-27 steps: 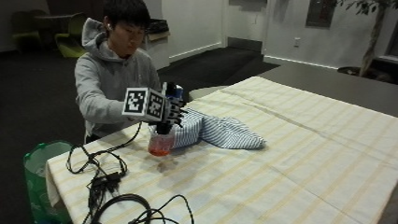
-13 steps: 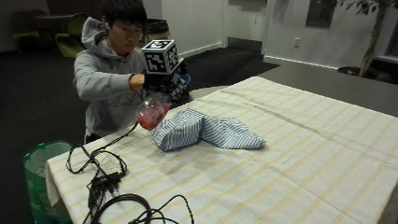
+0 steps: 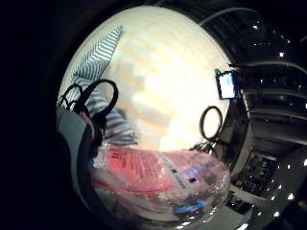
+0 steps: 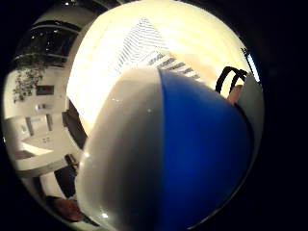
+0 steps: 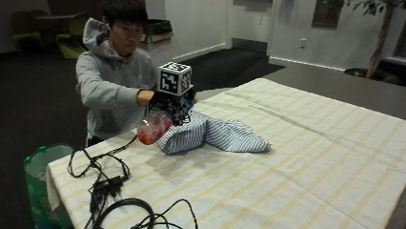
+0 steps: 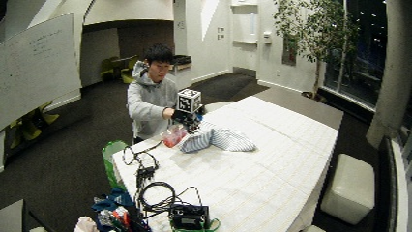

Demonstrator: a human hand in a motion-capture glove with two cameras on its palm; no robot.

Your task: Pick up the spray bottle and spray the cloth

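A long table [image 5: 329, 157] under a pale striped cover fills the room's middle, dark floor and white walls behind, and a person stands at its near end. The gloved right hand [image 5: 166, 101] is up off the surface, and its fingers are curled round the neck of the spray bottle [image 5: 154, 129], which hangs tilted below them, its clear body showing red liquid and clear of the table. In the little-finger palm view the bottle's red-labelled body [image 3: 158, 179] lies right under the palm; in the thumb-side view the blue-and-white spray head [image 4: 168, 159] crowds the lens, so the top of the bottle sits right against the palm.

Just past the fingertips and a little lower lies the blue striped cloth [image 5: 212, 136], bunched in a heap on the cover, close beside the bottle but not touching it as far as one can tell. Loose black cables [image 5: 101, 174] trail on the table on the person's side of the hand.

So: the pick-up looks done, bottle lifted and held. The spraying itself is what remains, by my reading; I cannot tell whether a finger sits on the trigger, and no mist shows. The nozzle appears to face towards the cloth.
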